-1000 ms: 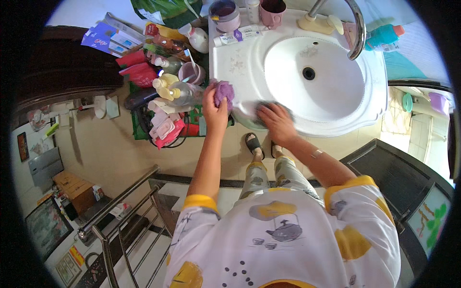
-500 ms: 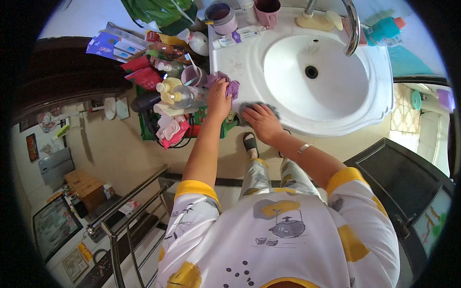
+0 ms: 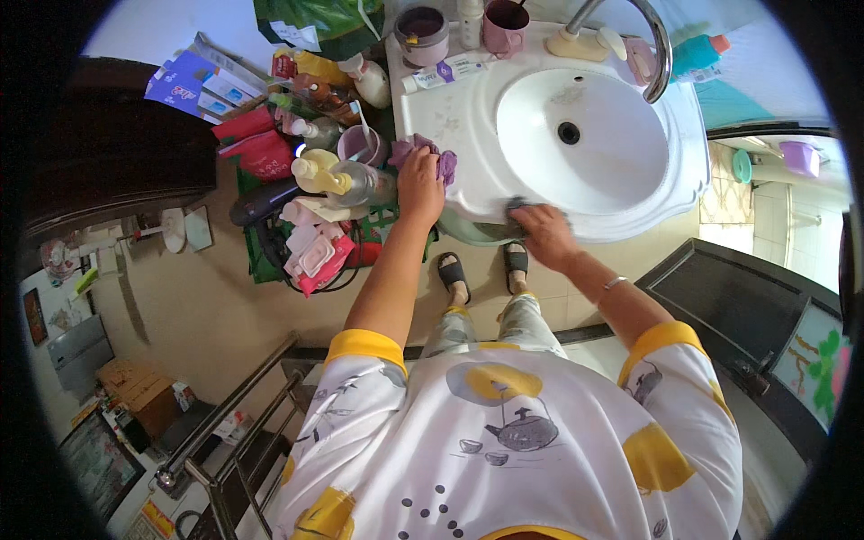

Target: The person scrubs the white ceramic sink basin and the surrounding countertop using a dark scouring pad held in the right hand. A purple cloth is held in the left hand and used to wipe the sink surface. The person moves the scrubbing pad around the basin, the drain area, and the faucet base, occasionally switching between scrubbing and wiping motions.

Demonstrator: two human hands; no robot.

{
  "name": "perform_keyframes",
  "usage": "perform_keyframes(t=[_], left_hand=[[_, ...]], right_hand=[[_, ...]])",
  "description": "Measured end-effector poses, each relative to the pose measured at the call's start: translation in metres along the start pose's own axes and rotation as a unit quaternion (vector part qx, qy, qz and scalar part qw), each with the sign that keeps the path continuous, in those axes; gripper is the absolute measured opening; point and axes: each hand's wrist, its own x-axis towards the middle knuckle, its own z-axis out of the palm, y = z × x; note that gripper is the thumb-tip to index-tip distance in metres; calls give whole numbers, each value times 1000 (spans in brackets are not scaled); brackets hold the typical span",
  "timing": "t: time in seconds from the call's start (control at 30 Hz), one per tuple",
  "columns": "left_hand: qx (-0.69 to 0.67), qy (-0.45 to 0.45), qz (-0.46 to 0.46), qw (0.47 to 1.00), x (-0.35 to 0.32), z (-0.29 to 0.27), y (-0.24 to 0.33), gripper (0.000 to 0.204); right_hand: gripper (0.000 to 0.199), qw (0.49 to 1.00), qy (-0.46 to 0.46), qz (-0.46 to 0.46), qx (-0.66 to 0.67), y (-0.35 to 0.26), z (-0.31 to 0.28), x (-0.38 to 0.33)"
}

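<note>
A white washbasin [image 3: 661, 148] with a broad rim lies in front of me. At the rim's left edge my left hand [image 3: 418, 191] is closed on a crumpled purple cloth [image 3: 445, 169]. My right hand [image 3: 547, 234] presses a dark grey fuzzy scrubbing pad [image 3: 516, 205] against the basin's front rim; most of the pad is hidden under the fingers. Beside my left hand stand a pink cup [image 3: 362, 144] with a toothbrush and a clear pump bottle [image 3: 369, 184]. Faint brownish marks show on the rim's left part.
A chrome faucet [image 3: 664, 63] arches over the bowl. On the back rim are a toothpaste tube [image 3: 445, 72], a pink mug [image 3: 505, 29] and a cream pump bottle [image 3: 580, 45]. Bottles and packets crowd the left side. A metal railing [image 3: 243, 391] and a dark door [image 3: 720, 306] stand nearer me.
My right hand has slid right along the front rim with the grey pad. My left hand stays on the purple cloth at the left edge. The whole view has shifted slightly.
</note>
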Motion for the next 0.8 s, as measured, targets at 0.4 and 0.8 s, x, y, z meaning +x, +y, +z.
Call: perform_keyframes(t=[0.4,0.8], left_hand=[[-46,2,28,999,-3,0,-11,42],[-9,4,48,999,-1,1,-8,39]], right_hand=[[48,987,145,56,-36,-75,44,51],[32,984,119,38,-126,-82,33,64]])
